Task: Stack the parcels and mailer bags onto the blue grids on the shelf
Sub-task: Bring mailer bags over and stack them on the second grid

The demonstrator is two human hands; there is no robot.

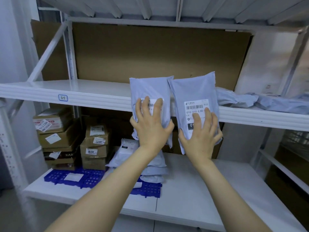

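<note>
— At the front edge of the upper shelf (83,92), what are the two hands doing?

— Each grasps a grey-blue bag, held upright with its label facing the camera. The left hand (151,129) spreads its fingers over the label of the left mailer bag (150,87), thumb and little finger hooked round the bag's side edges. The right hand (200,136) holds the right mailer bag (192,87) the same way. The bags stand side by side, their inner edges touching or nearly so.

— Do they rest on anything?

— Their tops rise above the upper shelf's edge and their bottoms hang below it, carried by the hands alone.

— And the blue grids (56,177)?

— On the lower shelf (200,181), at the near left. Cardboard parcels (93,138) are stacked in two columns at their far left side, and a pile of mailer bags (153,171) sits on the grids' right part, partly hidden by the left forearm. A white slip (73,177) lies flat on the bare grid.

— Anything else up top?

— More loose mailer bags (275,102) lie flat at the right of the upper shelf, and a brown cardboard sheet (150,52) stands along its far side.
</note>
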